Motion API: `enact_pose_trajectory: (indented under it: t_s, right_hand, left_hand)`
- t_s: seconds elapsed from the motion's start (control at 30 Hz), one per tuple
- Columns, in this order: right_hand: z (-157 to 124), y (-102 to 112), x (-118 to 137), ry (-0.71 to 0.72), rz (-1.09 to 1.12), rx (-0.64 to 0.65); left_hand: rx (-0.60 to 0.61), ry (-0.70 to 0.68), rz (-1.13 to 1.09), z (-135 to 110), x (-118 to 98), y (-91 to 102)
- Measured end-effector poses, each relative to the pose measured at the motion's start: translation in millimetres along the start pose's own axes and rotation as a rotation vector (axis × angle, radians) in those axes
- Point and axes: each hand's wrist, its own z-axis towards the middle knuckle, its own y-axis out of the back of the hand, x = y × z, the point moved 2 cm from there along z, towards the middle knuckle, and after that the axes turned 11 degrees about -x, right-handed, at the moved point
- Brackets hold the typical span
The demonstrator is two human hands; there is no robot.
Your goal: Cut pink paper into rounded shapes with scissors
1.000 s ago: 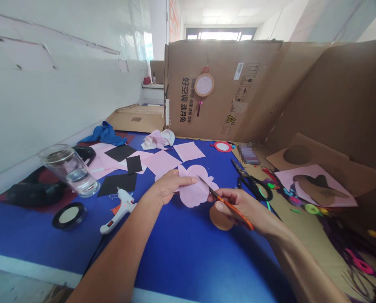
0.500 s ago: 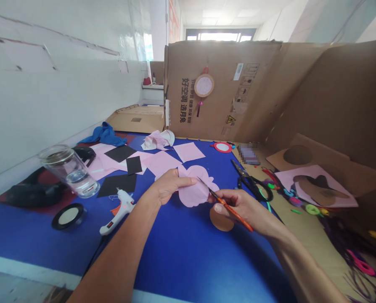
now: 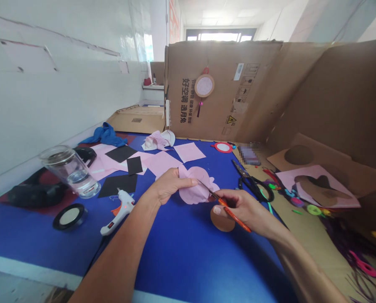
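My left hand (image 3: 169,185) is closed, pinching a pink, flower-shaped sheet (image 3: 194,195) by its left side, thumb on top. The sheet has a wavy, petal-like edge and is held up over the blue table (image 3: 175,252). In my closed right hand (image 3: 238,208) is a slim orange-handled tool (image 3: 236,219), perhaps small scissors seen edge-on. Its thin pointed metal end lies against the right part of the sheet. Below the right hand, a round brown disc (image 3: 223,222) rests on the table, partly covered by the fingers.
Black-handled scissors (image 3: 252,183) lie on the right. A glue gun (image 3: 120,212), a glass jar of water (image 3: 77,176) and a black tape roll (image 3: 70,216) are at left. Pink squares (image 3: 189,151) and black squares (image 3: 120,187) lie behind. Cardboard walls (image 3: 219,54) rise at the back.
The pink sheet has tilted slightly, its lower edge a little higher. The tool and my right hand have shifted only slightly; both grips stay the same.
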Motion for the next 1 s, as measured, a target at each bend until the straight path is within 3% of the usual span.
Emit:
enact_pose_trajectory:
  t_s: [0.5,1.0]
  right_hand:
    - [-0.2,-1.6,4.8,-0.073,-0.014,0.009]
    - [-1.5,-3.7,3.0,-0.06,0.025,-0.012]
  left_hand:
    - [-0.014,0.006,-0.01,0.0,2.4,-0.5]
    - [-0.055,0.031,-0.035,0.8,3.5,-3.0]
